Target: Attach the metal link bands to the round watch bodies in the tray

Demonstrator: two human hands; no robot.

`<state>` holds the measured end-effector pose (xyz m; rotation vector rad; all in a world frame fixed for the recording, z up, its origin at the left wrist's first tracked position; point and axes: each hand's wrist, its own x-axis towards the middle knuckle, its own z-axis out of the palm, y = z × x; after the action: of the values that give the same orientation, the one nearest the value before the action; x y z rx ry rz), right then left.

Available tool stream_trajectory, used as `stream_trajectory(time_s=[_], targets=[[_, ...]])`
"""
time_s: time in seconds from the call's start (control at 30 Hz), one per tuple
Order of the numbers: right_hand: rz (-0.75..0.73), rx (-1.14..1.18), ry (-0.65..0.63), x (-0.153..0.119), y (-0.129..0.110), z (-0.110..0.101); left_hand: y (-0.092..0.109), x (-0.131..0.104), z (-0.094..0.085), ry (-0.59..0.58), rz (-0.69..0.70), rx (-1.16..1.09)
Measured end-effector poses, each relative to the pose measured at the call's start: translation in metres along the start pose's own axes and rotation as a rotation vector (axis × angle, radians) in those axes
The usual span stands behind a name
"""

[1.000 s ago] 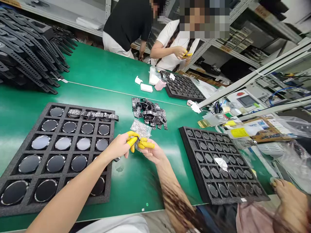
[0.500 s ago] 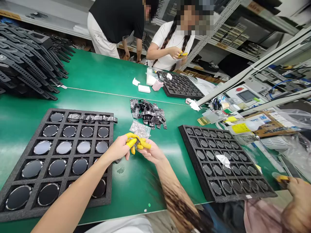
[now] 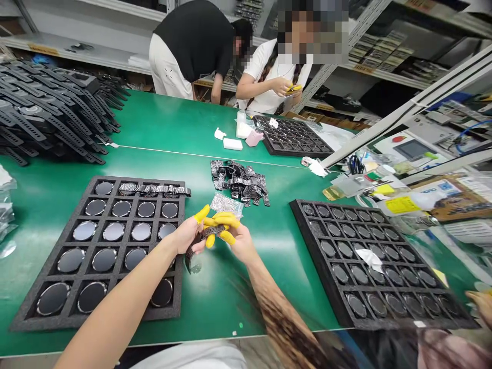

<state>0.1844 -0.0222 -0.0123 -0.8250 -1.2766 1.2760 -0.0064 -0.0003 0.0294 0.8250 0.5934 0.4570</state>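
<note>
Here we are at the green bench (image 3: 215, 297), and both hands are busy on one dark link strap (image 3: 212, 231)! It's held up over the middle of the bench, just in front of the clear bag (image 3: 226, 205) of small metal pieces, its loose end hanging down below the left hand (image 3: 187, 238). That left hand has its fingers curled around the strap, the thumb in its yellow cover lifted clear. Across from it, the right hand (image 3: 241, 241) pinches the other end between thumb and fingers, yellow covers on those too.

Just behind the bag sits a heap of dark straps (image 3: 241, 182). Over on the left, a foam tray (image 3: 92, 244) shows rows of round dark watch faces, partly screened by the left forearm, and a wrapped strap (image 3: 154, 190) lies across its top row, poking past the edge. On the right, another foam tray (image 3: 325, 277), packed with discs, a crumpled white tissue (image 3: 369, 260) resting on it. And across the bench, a co-worker in white (image 3: 271, 61) has yellow-covered fingers of their own around something small!
</note>
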Motion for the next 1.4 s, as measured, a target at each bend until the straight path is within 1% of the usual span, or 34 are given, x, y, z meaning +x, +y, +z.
stream_trajectory(time_s=[0.07, 0.17, 0.23, 0.33, 0.4, 0.43, 0.47, 0.5, 0.53, 0.57, 0.6, 0.63, 0.67, 0.73, 0.77, 0.8, 0.87, 0.93, 1.0, 1.1, 1.2, 1.3, 1.4], targets=[[0.000, -0.013, -0.048, 0.000, 0.000, -0.002, 0.004, -0.002, 0.000, -0.058, -0.040, -0.003], [0.040, -0.015, -0.056, 0.001, 0.002, -0.006, 0.008, -0.005, -0.001, -0.095, -0.048, -0.011], [0.046, -0.027, -0.055, 0.001, 0.001, -0.007, 0.008, -0.004, -0.003, -0.077, -0.062, -0.014], [0.020, -0.045, -0.096, 0.000, -0.002, -0.007, 0.005, -0.003, 0.000, -0.045, -0.061, 0.014], [-0.012, -0.032, -0.095, -0.001, -0.005, -0.005, 0.007, -0.003, 0.005, -0.064, -0.042, 0.097], [-0.031, -0.017, -0.070, -0.002, -0.006, -0.003, 0.010, -0.005, 0.007, -0.064, -0.018, 0.175], [-0.050, 0.005, -0.027, -0.003, -0.008, -0.001, 0.015, -0.007, 0.009, -0.036, 0.019, 0.291], [-0.062, 0.038, 0.024, -0.003, -0.010, 0.000, 0.023, -0.011, 0.008, 0.040, 0.069, 0.453], [-0.061, 0.085, 0.071, -0.004, -0.012, 0.002, 0.033, -0.016, 0.005, 0.165, 0.110, 0.674], [-0.042, 0.145, 0.110, -0.004, -0.014, 0.004, 0.045, -0.024, -0.001, 0.331, 0.128, 0.923], [-0.010, 0.218, 0.141, -0.004, -0.016, 0.005, 0.059, -0.033, -0.011, 0.520, 0.118, 1.170], [0.036, 0.297, 0.159, -0.004, -0.018, 0.007, 0.074, -0.044, -0.024, 0.707, 0.052, 1.409], [0.085, 0.372, 0.170, -0.004, -0.020, 0.008, 0.089, -0.057, -0.039, 0.849, -0.029, 1.521], [0.159, 0.472, 0.189, -0.004, -0.023, 0.010, 0.115, -0.084, -0.076, 1.026, -0.198, 1.606], [0.185, 0.496, 0.199, -0.005, -0.024, 0.012, 0.126, -0.098, -0.095, 1.076, -0.297, 1.638], [0.203, 0.509, 0.209, -0.005, -0.025, 0.013, 0.134, -0.110, -0.112, 1.092, -0.398, 1.663], [0.229, 0.515, 0.216, -0.007, -0.026, 0.015, 0.144, -0.129, -0.141, 1.071, -0.573, 1.701], [0.239, 0.518, 0.201, -0.008, -0.026, 0.017, 0.147, -0.138, -0.160, 1.024, -0.684, 1.745], [0.238, 0.514, 0.177, -0.009, -0.026, 0.020, 0.147, -0.140, -0.172, 0.976, -0.718, 1.803], [0.252, 0.514, 0.150, -0.010, -0.026, 0.025, 0.146, -0.139, -0.182, 0.908, -0.669, 1.870], [0.289, 0.554, 0.142, -0.010, -0.024, 0.028, 0.144, -0.147, -0.185, 0.883, -0.562, 1.878], [0.314, 0.623, 0.151, -0.009, -0.021, 0.028, 0.138, -0.162, -0.186, 0.933, -0.408, 1.843], [0.346, 0.674, 0.151, -0.008, -0.017, 0.029, 0.134, -0.173, -0.185, 1.044, -0.274, 1.749]])
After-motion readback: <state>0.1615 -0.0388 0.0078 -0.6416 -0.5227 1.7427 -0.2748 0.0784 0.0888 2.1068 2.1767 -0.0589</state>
